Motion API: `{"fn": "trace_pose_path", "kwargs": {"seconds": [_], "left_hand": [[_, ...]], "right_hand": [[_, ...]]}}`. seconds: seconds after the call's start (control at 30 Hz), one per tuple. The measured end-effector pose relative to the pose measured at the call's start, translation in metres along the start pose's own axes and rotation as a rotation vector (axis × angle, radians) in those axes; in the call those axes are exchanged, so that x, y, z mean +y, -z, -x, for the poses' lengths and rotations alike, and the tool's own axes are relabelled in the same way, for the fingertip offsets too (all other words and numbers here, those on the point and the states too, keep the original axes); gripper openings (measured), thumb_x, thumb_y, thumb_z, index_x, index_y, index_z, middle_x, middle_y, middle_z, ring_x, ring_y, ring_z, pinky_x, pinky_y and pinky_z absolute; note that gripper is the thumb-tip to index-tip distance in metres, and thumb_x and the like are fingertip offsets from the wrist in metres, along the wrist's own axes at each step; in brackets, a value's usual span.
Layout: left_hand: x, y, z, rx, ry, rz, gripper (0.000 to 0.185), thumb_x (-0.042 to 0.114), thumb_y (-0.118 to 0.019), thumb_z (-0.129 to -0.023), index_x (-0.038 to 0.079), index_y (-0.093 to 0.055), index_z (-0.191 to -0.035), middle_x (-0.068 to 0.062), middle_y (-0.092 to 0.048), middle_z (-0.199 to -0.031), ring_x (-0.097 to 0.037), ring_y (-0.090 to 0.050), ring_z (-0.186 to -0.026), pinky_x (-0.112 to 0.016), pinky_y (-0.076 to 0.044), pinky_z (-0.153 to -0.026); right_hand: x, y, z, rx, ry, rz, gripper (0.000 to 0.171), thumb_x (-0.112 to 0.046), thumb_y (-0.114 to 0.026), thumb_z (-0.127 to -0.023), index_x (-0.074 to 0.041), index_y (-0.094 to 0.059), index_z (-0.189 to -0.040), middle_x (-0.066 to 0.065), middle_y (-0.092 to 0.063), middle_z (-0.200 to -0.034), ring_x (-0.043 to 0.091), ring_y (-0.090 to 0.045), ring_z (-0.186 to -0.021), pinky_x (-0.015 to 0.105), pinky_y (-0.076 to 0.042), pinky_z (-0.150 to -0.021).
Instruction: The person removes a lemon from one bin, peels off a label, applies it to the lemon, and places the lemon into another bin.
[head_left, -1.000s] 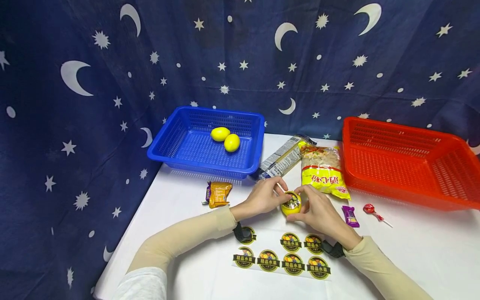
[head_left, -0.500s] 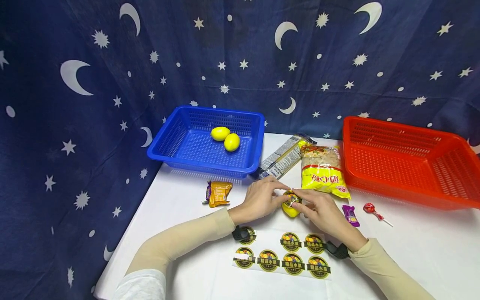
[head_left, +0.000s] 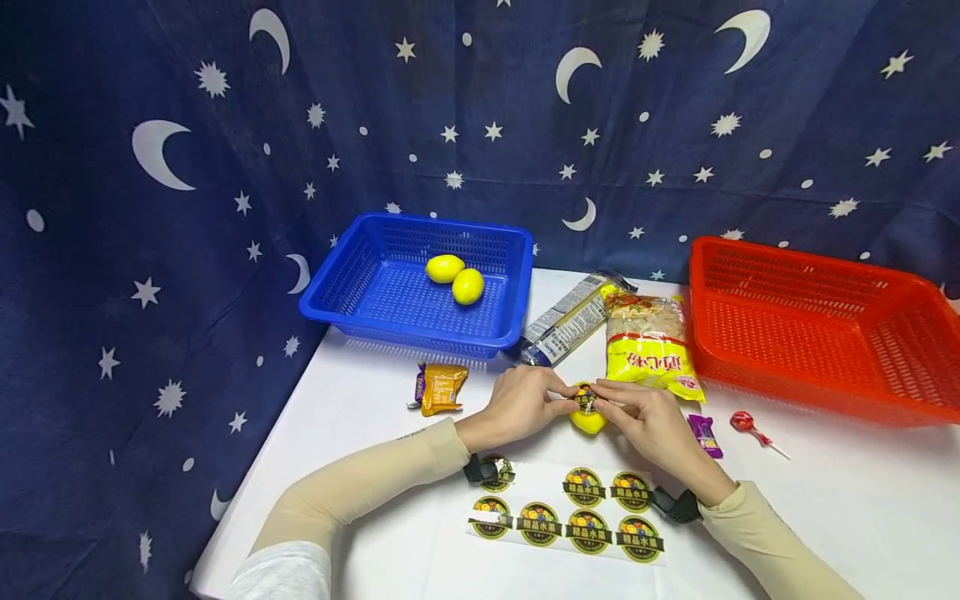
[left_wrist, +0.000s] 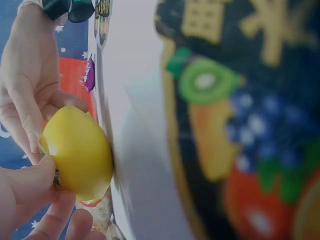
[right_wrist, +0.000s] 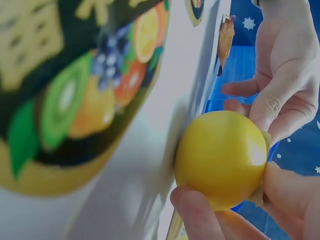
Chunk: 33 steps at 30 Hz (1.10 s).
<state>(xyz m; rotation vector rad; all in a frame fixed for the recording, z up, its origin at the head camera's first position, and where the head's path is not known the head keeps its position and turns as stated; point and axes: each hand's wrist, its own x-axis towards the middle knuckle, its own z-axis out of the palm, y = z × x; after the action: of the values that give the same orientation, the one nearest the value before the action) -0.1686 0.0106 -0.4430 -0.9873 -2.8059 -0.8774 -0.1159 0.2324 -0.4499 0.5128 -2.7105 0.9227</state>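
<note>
A yellow lemon (head_left: 588, 423) with a round black-and-gold sticker (head_left: 585, 398) on its upper side is held between both hands over the white table. My left hand (head_left: 520, 406) grips it from the left, thumb on the sticker's edge and fingers around the far side. From the right, my right hand (head_left: 651, 422) holds it, the thumb at the sticker and fingertips against the lemon (right_wrist: 220, 160). In the right wrist view, sticker edges stick out past the lemon's side. A sheet of matching fruit stickers (head_left: 517, 477) lies just in front of the hands.
A blue basket (head_left: 416, 337) with two lemons (head_left: 468, 287) stands at back left, a red basket (head_left: 795, 383) at back right. Between them lie a silver packet (head_left: 564, 321) and a yellow pasta bag (head_left: 649, 346). Orange (head_left: 443, 389) and purple sweets (head_left: 705, 436) and a lollipop (head_left: 743, 422) lie nearby.
My right thumb has moved from the lemon's near side up to the sticker. Both hands' fingertips are now closer together over it. The head view has shifted slightly.
</note>
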Motion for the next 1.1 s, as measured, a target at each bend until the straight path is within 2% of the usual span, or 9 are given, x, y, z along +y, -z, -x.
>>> {"fn": "trace_pose_path", "kwargs": {"seconds": [0.13,0.23,0.3,0.43,0.63,0.73,0.9,1.0,1.1], "left_hand": [[-0.001,0.0,-0.001,0.0,0.0,0.025,0.025,0.042,-0.079,-0.088,0.028,-0.081,-0.108,0.012,-0.079,-0.107,-0.005,-0.072,-0.084,-0.019,-0.045,-0.068],[-0.001,0.0,-0.001,-0.003,-0.002,0.042,0.026,0.041,-0.08,-0.087,0.027,-0.081,-0.109,0.011,-0.079,-0.108,-0.003,-0.06,-0.066,-0.019,-0.039,-0.061],[-0.002,0.0,-0.003,-0.005,-0.001,0.048,0.027,0.041,-0.081,-0.087,0.027,-0.081,-0.11,0.01,-0.08,-0.107,0.0,-0.055,-0.061,-0.018,-0.037,-0.059],[0.0,0.001,-0.008,-0.006,-0.015,0.014,0.026,0.043,-0.083,-0.085,0.029,-0.082,-0.107,0.01,-0.08,-0.1,0.007,-0.058,-0.064,-0.016,-0.037,-0.057],[0.008,0.01,-0.019,-0.069,-0.03,-0.011,0.026,0.049,-0.084,-0.081,0.031,-0.082,-0.101,0.013,-0.077,-0.084,0.004,-0.053,-0.057,-0.019,-0.037,-0.051],[0.014,0.014,-0.024,-0.05,-0.019,0.061,0.021,0.051,-0.081,-0.084,0.033,-0.081,-0.096,0.016,-0.075,-0.079,0.007,-0.055,-0.06,-0.019,-0.041,-0.053],[0.036,0.014,-0.043,0.044,-0.044,0.149,0.025,0.053,-0.073,-0.09,0.031,-0.078,-0.099,0.015,-0.076,-0.092,0.003,-0.063,-0.075,-0.014,-0.042,-0.062],[0.055,0.008,-0.061,0.04,-0.07,0.094,0.031,0.054,-0.069,-0.092,0.03,-0.077,-0.109,0.013,-0.078,-0.106,-0.003,-0.066,-0.084,-0.014,-0.04,-0.063],[0.073,-0.001,-0.084,0.015,-0.108,-0.024,0.036,0.053,-0.065,-0.095,0.032,-0.074,-0.122,0.014,-0.074,-0.123,-0.004,-0.07,-0.099,-0.015,-0.04,-0.064]], "right_hand": [[0.002,0.001,0.001,0.01,0.007,-0.03,0.031,-0.016,-0.078,-0.09,-0.009,-0.077,-0.12,0.012,-0.075,-0.123,0.027,-0.076,-0.104,0.037,-0.055,-0.092],[0.003,0.001,0.001,-0.037,-0.023,-0.131,0.033,-0.016,-0.078,-0.091,-0.005,-0.075,-0.123,0.018,-0.072,-0.127,0.019,-0.079,-0.082,0.023,-0.058,-0.078],[0.004,0.001,0.001,-0.06,-0.065,-0.182,0.037,-0.017,-0.079,-0.09,-0.003,-0.074,-0.124,0.021,-0.072,-0.127,0.019,-0.079,-0.076,0.024,-0.061,-0.074],[0.003,-0.002,-0.003,-0.091,-0.127,-0.152,0.05,-0.025,-0.086,-0.084,-0.006,-0.069,-0.127,0.017,-0.074,-0.122,0.028,-0.077,-0.092,0.037,-0.062,-0.076],[-0.003,-0.001,-0.007,-0.139,-0.078,-0.024,0.062,-0.032,-0.092,-0.075,-0.011,-0.068,-0.128,0.006,-0.077,-0.108,0.017,-0.068,-0.085,0.026,-0.052,-0.07],[-0.008,0.027,-0.008,-0.143,-0.102,-0.029,0.06,-0.033,-0.094,-0.073,-0.013,-0.07,-0.125,0.009,-0.078,-0.108,0.018,-0.07,-0.085,0.025,-0.053,-0.066],[-0.006,0.117,-0.02,-0.067,-0.207,0.106,0.067,-0.037,-0.094,-0.072,-0.014,-0.068,-0.129,0.02,-0.074,-0.112,0.03,-0.069,-0.089,0.024,-0.047,-0.059],[0.013,0.164,-0.036,-0.05,-0.328,0.192,0.074,-0.044,-0.091,-0.076,-0.013,-0.062,-0.137,0.023,-0.069,-0.119,0.036,-0.063,-0.097,0.025,-0.047,-0.06],[0.043,0.194,-0.057,-0.068,-0.419,0.231,0.079,-0.048,-0.087,-0.079,-0.009,-0.057,-0.141,0.026,-0.063,-0.12,0.034,-0.056,-0.094,0.027,-0.045,-0.058]]}}
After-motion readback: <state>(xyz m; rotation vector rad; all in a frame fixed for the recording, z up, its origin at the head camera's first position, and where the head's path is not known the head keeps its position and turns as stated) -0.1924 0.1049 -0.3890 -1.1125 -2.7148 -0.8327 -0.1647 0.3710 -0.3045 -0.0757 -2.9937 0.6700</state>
